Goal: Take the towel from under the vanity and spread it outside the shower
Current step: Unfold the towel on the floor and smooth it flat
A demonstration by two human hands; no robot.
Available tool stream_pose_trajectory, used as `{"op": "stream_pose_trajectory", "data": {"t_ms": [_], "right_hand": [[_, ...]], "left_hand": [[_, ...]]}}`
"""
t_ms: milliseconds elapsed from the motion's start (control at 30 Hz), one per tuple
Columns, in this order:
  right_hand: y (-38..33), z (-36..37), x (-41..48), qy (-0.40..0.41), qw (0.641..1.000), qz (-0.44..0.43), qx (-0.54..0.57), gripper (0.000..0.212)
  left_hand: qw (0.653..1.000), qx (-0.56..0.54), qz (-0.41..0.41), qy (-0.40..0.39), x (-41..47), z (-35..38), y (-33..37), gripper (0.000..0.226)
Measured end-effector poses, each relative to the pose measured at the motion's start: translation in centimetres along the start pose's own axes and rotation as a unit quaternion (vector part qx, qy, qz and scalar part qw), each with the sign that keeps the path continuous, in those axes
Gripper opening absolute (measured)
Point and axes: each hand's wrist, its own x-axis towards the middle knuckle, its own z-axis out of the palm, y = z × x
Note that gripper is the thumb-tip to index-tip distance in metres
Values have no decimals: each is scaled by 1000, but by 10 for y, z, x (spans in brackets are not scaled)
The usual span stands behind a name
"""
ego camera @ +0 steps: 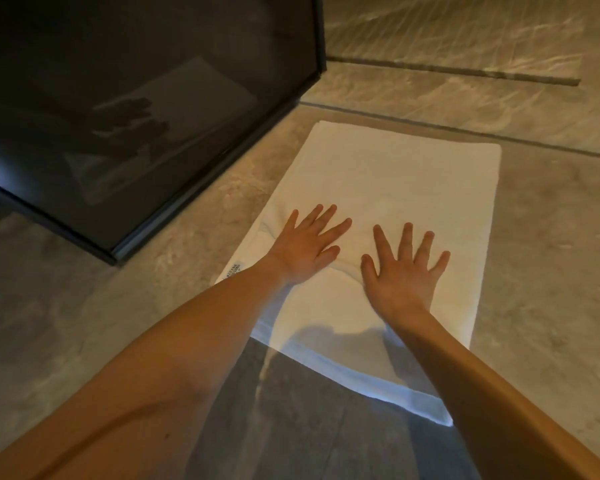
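Head view: left hand (309, 245) and right hand (404, 268), fingers splayed, press flat on the towel (395, 178) beside the shower glass (136, 133); soft, limp, best pinched at corners.

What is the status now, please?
Both hands open, flat on towel. Towel spread on floor beside dark glass panel. Nothing in the way.

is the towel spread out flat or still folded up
Spread flat: the white towel lies open on the tile floor, both hands pressing it.
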Motion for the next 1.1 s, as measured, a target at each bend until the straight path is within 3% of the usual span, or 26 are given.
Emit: {"op": "stream_pose_trajectory", "data": {"t_ms": [633,700,833,933,1100], "right_hand": [[-48,5,48,-5,1000,-4,15,64],[-48,5,48,-4,1000,-5,11,65],[-48,5,47,-4,1000,-7,3,64],[-47,4,47,-8,1000,-7,0,64],[-47,1,45,-11,1000,-12,-4,64]], "left_hand": [[998,-34,-19,44,27,0,-60,54],[992,-59,-61,94,13,2,-54,53],[946,-93,-238,200,-30,12,-56,50],[920,-149,-315,179,-51,15,-62,53],[902,-230,-325,166,-44,5,-67,54]]}}
